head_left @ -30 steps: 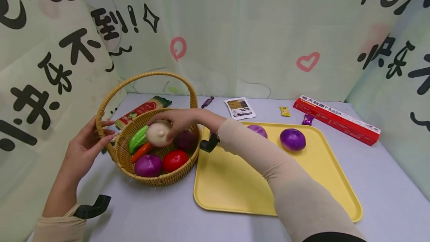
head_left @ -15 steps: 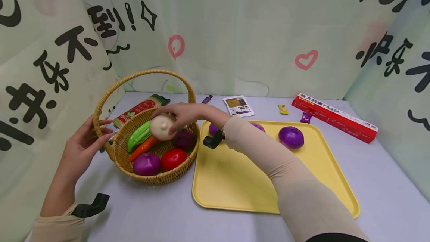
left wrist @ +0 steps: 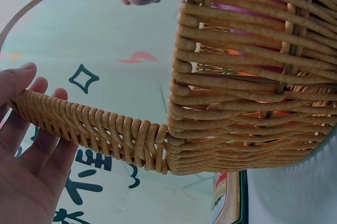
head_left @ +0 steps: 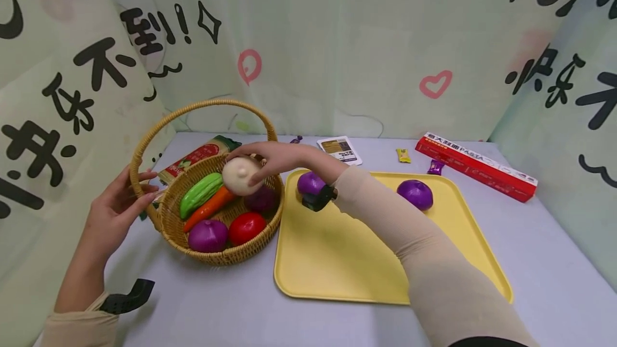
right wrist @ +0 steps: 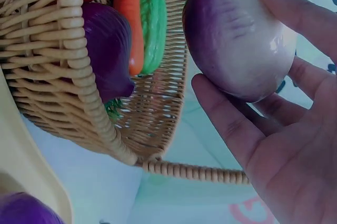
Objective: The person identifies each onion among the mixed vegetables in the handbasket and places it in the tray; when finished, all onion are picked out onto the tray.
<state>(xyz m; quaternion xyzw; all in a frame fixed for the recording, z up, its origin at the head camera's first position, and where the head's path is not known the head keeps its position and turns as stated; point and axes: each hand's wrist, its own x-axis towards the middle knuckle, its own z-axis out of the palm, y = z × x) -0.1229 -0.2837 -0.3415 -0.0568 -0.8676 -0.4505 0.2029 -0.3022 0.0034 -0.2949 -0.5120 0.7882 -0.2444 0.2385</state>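
My right hand (head_left: 281, 158) grips a white and purple turnip (right wrist: 239, 37), thumb on one side and fingers on the other, above the right rim of the wicker basket (head_left: 219, 257). With thumb and fingers round the left side of the basket's handle (left wrist: 89, 121), my left hand (head_left: 110, 213) holds it. Inside the basket lie a green ridged vegetable (head_left: 201, 195), a carrot (head_left: 209, 209), a purple onion (head_left: 208, 235) and a red tomato (head_left: 247, 228). Another dark purple vegetable (head_left: 262, 200) sits below the turnip, partly covered by it.
A yellow tray (head_left: 347, 261) right of the basket bears purple onions (head_left: 415, 194), some partly behind my right arm. Behind stand a red box (head_left: 474, 167), small candies (head_left: 404, 156), a white packet (head_left: 340, 150) and a red-green package (head_left: 197, 158). Printed curtains enclose the table.
My right hand has lifted the turnip up and to the right, uncovering more of the carrot and the green vegetable. My left hand stays on the handle; the head view has shifted slightly.
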